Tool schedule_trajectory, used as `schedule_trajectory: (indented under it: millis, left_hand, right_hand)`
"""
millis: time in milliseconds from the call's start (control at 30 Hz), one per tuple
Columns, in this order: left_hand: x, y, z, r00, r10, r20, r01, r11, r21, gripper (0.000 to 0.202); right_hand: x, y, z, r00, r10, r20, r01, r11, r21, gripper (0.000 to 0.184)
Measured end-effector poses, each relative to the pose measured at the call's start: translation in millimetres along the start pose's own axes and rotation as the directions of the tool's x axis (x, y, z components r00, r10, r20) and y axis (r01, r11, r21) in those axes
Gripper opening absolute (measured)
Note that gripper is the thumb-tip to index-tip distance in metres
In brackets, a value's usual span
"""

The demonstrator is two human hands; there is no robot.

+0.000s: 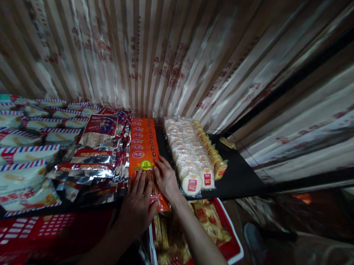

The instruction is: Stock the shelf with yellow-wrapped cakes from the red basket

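A row of overlapping orange snack packets (143,137) runs toward the back of the black shelf. The nearest packet has a yellow round label and a clear window with brown strips inside. On its lower left part lies my left hand (137,201), fingers stretched out and thumb apart. My right hand (166,179) rests along the packet's right edge, fingers extended and slightly bent. Both hands touch the packet without closing round it. Silver and dark red pouches (97,140) are stacked just left of the row, and white round cakes in clear wrappers (191,182) stand to the right.
White packets with striped edges (19,180) fill the shelf's left side. Yellow wrapped snacks (210,147) line the right, with one lying apart (227,143). Below are a red basket of packets (233,248) and another red basket (46,234). Printed plastic sheeting (174,50) hangs behind.
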State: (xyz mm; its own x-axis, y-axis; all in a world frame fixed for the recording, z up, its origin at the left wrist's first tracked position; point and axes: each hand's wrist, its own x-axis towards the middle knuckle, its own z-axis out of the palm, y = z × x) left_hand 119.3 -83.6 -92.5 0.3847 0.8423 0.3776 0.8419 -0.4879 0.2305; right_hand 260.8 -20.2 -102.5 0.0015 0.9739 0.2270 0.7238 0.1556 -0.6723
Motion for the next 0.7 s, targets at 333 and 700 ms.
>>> schedule_trajectory:
  millis: [333,700]
  left_hand:
    - [-0.6,-0.3,1.0,1.000,-0.003,0.021,0.002,1.000,0.026,0.051]
    - [2.3,2.6,-1.5,0.999,-0.036,0.036,0.036,0.999,0.018,0.046]
  right_hand:
    - [8.1,-11.0,-5.5,0.992,-0.116,-0.044,0.103,0.967,-0.233,0.033]
    - [94.2,-14.0,-10.8,0.951,0.020,0.310,0.113,0.907,-0.406,0.034]
